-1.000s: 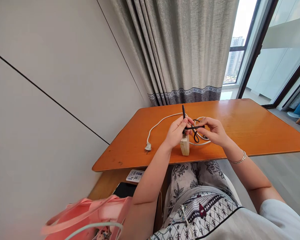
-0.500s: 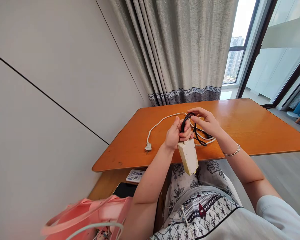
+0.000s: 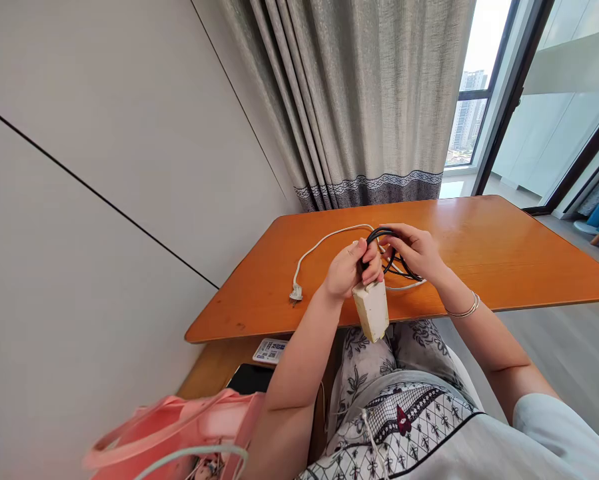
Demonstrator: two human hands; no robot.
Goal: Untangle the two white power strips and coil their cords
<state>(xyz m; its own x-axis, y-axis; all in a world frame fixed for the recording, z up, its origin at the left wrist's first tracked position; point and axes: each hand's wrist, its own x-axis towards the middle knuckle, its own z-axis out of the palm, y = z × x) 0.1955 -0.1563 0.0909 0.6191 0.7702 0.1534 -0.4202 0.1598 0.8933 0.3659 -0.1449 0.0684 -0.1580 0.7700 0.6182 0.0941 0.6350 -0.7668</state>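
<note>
Across the room at 12 o'clock: grey curtain (image 3: 369, 100), full length. Orange table (image 3: 504, 260) in front of it, person seated at its near edge. Pink bag (image 3: 179, 433) low at 7 o'clock from the table. Left hand (image 3: 346, 270) closed around the top of a beige power block (image 3: 372, 310) and a black cable (image 3: 382, 233). Block tilts down past the near table edge, over the lap. Right hand (image 3: 419, 252), at 3 o'clock of the left, pinches the cable's loop. White cord (image 3: 324, 240) lies on the tabletop, plug (image 3: 295, 292) at 9 o'clock of the left hand. Thin bracelet (image 3: 464, 310) on the right wrist.
</note>
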